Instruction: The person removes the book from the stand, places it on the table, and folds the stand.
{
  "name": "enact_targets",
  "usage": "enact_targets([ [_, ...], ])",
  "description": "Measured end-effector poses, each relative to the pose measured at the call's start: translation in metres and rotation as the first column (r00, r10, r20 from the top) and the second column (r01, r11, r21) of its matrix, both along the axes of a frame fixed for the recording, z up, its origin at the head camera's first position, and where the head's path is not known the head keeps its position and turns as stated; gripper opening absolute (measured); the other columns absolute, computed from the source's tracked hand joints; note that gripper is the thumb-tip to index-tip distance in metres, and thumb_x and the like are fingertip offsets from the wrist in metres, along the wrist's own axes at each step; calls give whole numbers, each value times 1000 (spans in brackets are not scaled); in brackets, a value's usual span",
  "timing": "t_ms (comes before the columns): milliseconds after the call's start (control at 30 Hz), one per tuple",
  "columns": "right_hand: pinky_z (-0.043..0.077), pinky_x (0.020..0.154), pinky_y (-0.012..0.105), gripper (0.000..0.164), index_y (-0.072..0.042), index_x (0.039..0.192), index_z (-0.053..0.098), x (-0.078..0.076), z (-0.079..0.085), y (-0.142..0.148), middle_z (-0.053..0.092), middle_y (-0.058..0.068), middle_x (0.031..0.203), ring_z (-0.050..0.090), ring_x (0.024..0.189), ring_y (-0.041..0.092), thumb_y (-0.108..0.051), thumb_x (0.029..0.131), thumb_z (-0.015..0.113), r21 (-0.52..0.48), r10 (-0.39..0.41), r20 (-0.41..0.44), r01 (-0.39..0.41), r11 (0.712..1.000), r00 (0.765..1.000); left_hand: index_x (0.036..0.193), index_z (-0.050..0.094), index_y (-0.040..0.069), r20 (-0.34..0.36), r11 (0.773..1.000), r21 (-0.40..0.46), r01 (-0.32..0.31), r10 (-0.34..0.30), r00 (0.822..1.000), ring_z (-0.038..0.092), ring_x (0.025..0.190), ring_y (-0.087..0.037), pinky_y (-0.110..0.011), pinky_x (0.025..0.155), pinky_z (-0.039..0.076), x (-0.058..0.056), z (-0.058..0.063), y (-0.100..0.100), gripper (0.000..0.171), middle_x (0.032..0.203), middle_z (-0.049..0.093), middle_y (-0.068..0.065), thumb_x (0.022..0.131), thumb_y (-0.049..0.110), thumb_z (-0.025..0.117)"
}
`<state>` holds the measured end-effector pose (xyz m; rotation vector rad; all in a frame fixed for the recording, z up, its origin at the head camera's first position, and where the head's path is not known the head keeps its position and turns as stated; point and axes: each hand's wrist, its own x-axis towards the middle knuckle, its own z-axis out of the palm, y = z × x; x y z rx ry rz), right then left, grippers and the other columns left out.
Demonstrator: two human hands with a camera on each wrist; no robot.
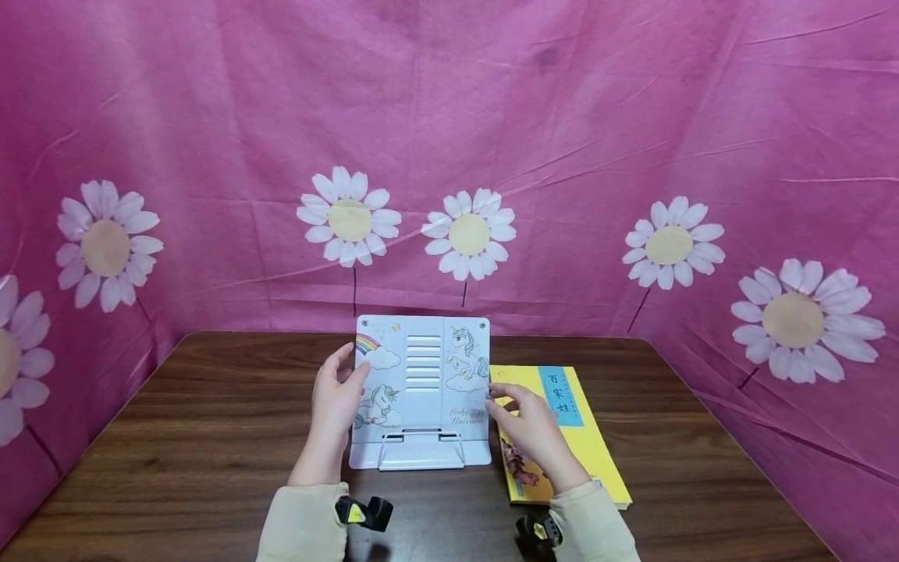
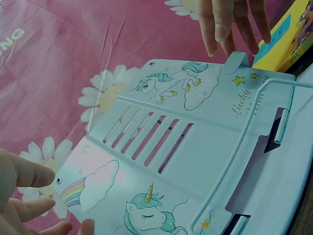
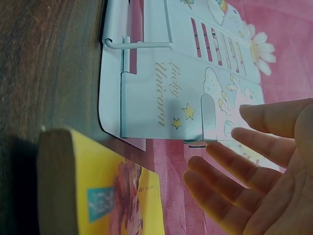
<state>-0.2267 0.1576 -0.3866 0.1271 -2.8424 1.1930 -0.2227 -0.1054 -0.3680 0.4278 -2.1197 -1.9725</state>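
Observation:
A white metal book stand (image 1: 424,375) with unicorn drawings stands propped up on the table, slots down its middle and a wire page holder (image 1: 421,460) at its foot. At its left edge is my left hand (image 1: 335,398), thumb overlapping the panel in the head view. The left wrist view shows spread fingers (image 2: 29,171) right by the stand's upper corner. My right hand (image 1: 530,425) is beside the right edge, over part of a yellow book (image 1: 593,437). In the right wrist view, its relaxed fingers (image 3: 234,171) are near a small white side clip (image 3: 209,117).
The yellow book lies flat to the right of the stand, close to it, with a blue title label on its cover. Dark wood covers the tabletop (image 1: 211,437). Behind and around it hangs a pink cloth (image 1: 562,156) with white daisies.

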Motion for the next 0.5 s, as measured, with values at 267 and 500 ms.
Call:
enact_targets([
  [267,57,82,41,34,-10,124,68,0,0,0,67,9,123,62,105,25,-25,94,67,36,5,-1,-5,999,1000,152,34,5,6,997,55,59,-59,998,45,135,-33,-45,100,48,-2,0,2,56,156,36,-18,101,15,53],
  [500,58,83,41,33,-9,124,69,0,-1,-1,68,10,125,64,107,27,-25,94,67,52,9,9,-9,999,1000,151,35,5,3,997,46,67,-67,998,45,134,-33,-45,99,49,-2,0,2,55,156,35,-19,100,16,54],
])
